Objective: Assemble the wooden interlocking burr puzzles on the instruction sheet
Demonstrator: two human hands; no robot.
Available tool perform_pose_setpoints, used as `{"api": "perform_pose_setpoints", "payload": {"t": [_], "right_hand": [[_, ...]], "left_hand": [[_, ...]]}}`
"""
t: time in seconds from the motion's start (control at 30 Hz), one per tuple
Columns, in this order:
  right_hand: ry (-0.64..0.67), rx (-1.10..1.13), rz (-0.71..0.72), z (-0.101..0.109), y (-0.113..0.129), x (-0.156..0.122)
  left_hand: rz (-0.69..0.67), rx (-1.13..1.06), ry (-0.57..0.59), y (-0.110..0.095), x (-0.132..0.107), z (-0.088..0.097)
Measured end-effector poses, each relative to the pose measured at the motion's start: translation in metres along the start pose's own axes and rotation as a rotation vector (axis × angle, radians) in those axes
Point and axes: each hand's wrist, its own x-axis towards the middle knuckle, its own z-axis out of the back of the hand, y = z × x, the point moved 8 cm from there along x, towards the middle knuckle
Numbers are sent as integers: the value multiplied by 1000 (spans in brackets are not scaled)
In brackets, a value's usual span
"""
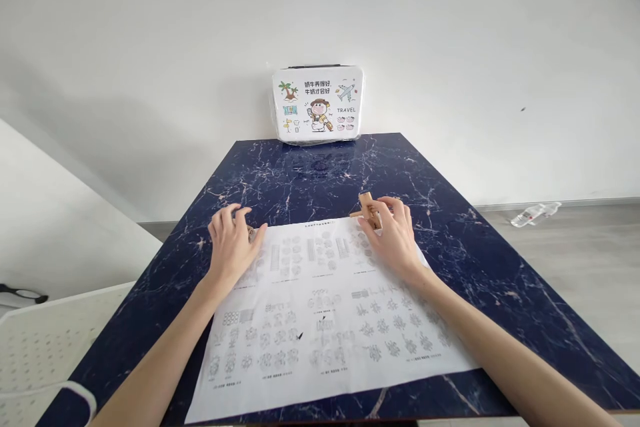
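Sheet point(300, 293) of printed diagrams lies across the lower middle of the frame on a dark blue marbled bench point(310, 203), its top edge running between the hands. The right hand point(390, 230), right of centre, curls thumb and fingers about wooden pieces point(367, 203) at the sheet's upper right edge; the pieces touch one another, and whether the fingers truly pinch them I cannot tell. The left hand point(234, 237), left of centre, has its thumb apart from loosely bent fingers, with a small brown thing point(251, 233) half hidden between them; its grip, too, I cannot tell. The step in hand looks like handling or placing these small things along the sheet's top. From here, a sound move calls for a sure pinch on the wooden pieces without dragging the paper. A white case point(319, 107) stands upper centre.
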Motion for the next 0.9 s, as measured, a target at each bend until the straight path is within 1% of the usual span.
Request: {"api": "perform_pose_setpoints", "payload": {"t": [0.03,0.1,0.2,0.27,0.37,0.53,0.63,0.73,0.83,0.9], "right_hand": [[34,21,-12,-1,0,0],[81,75,-35,-2,0,0],[66,200,-47,4,7,1],[71,336,-47,7,14,2],[174,555,-40,5,31,3],[343,781,30,1,65,-7],[407,886,36,-7,75,-16],[489,995,17,-16,81,-25],[582,1087,-9,-22,86,-31],[612,1127,-32,-22,87,-33]], "left_hand": [[-46,-44,-17,-9,0,3],[-124,-131,-3,-27,-2,5],[-201,-261,64,-47,-6,4],[-226,-336,119,-56,-10,2],[-229,-461,209,-66,-16,-1],[-218,-781,371,-82,-24,-3],[-257,-957,406,-93,-27,-2],[-256,-1034,428,-100,-28,0],[-234,-1039,536,-109,-31,-1],[-206,-1018,570,-112,-32,0]]}}
